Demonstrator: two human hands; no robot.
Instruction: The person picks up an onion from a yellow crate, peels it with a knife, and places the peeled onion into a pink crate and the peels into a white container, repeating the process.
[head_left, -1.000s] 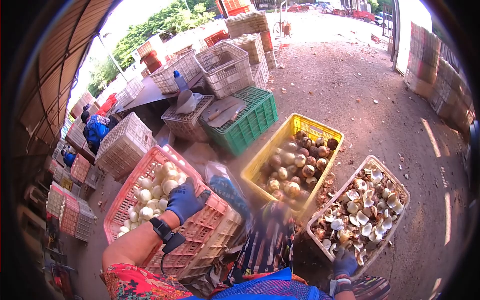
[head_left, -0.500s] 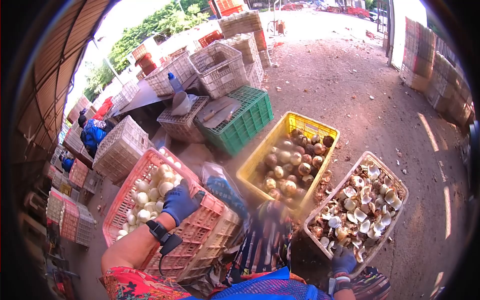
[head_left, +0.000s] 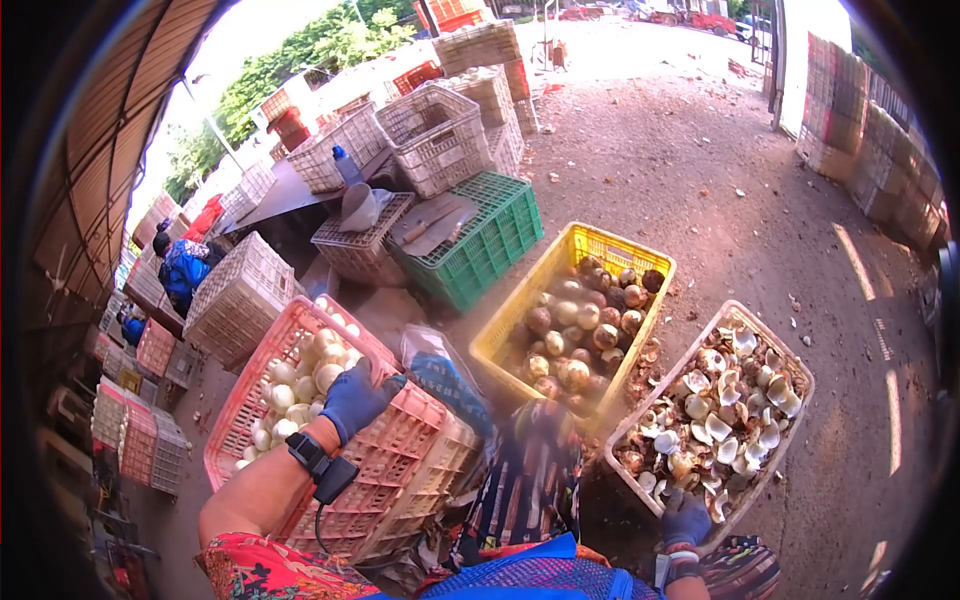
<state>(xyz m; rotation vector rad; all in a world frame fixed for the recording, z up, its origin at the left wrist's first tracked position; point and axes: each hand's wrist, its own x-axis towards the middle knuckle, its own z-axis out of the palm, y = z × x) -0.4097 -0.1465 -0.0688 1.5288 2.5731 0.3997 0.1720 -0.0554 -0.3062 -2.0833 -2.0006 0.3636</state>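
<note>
My left hand (head_left: 358, 400), in a blue glove, is over the near rim of a pink crate (head_left: 240, 400) that holds whitish round bulbs (head_left: 290, 388). Its fingers are curled, and what they hold, if anything, is hard to make out. At the near edge of a pale crate (head_left: 795, 430) full of peeled shells (head_left: 718, 428) is my right hand (head_left: 686, 522), also gloved in blue. Its fingers are mostly hidden. Between the two, farther ahead, a yellow crate (head_left: 660, 310) contains unpeeled brownish bulbs (head_left: 575, 374).
A green crate (head_left: 485, 235) with a tool on top stands ahead, beside a crate bearing a scoop (head_left: 358, 210). Stacked crates (head_left: 430, 135) rise behind. A person in blue (head_left: 185, 272) is at the far left. A plastic bag (head_left: 440, 375) lies beside the pink crate.
My left hand has shifted slightly down and left along the pink crate's rim. The right hand has barely moved. The view has shifted slightly.
</note>
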